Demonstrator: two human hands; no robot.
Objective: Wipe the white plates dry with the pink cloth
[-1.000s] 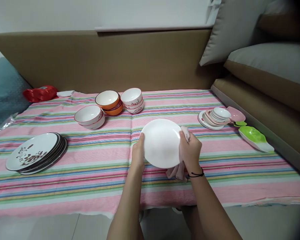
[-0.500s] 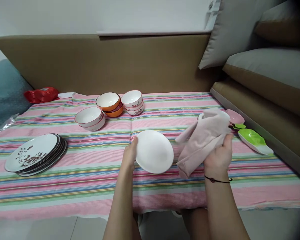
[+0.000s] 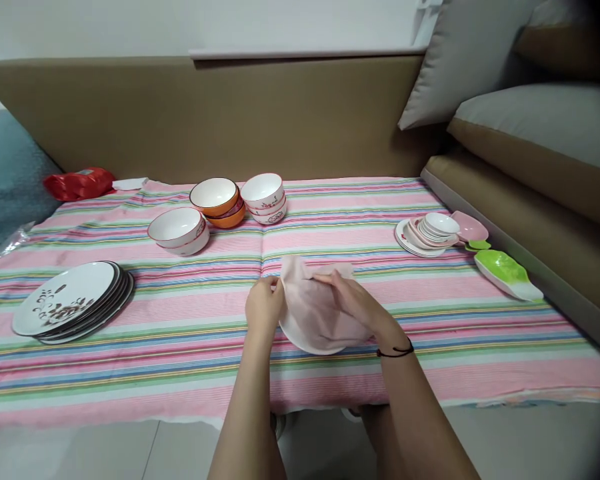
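Note:
A white plate (image 3: 307, 343) is in front of me, mostly covered by a pale pink cloth (image 3: 310, 310). My left hand (image 3: 264, 305) grips the plate at its left edge, where a corner of the cloth also meets the fingers. On top of the plate, my right hand (image 3: 355, 303) presses the bunched cloth against its face, with the fingers pointing left. Only the lower rim of the plate shows; the cloth and right hand hide the rest.
Stacked flowered plates (image 3: 70, 303) lie at left. White bowls (image 3: 177, 230), orange bowls (image 3: 217, 200) and more white bowls (image 3: 264, 197) stand behind. Small dishes (image 3: 425, 235) and a green leaf-shaped dish (image 3: 505, 273) sit at right on the striped cloth (image 3: 195, 360).
My right hand has brought the pink cloth left from beside the plate onto it. The small dishes at right, partly hidden before, now show. My left hand still holds the plate.

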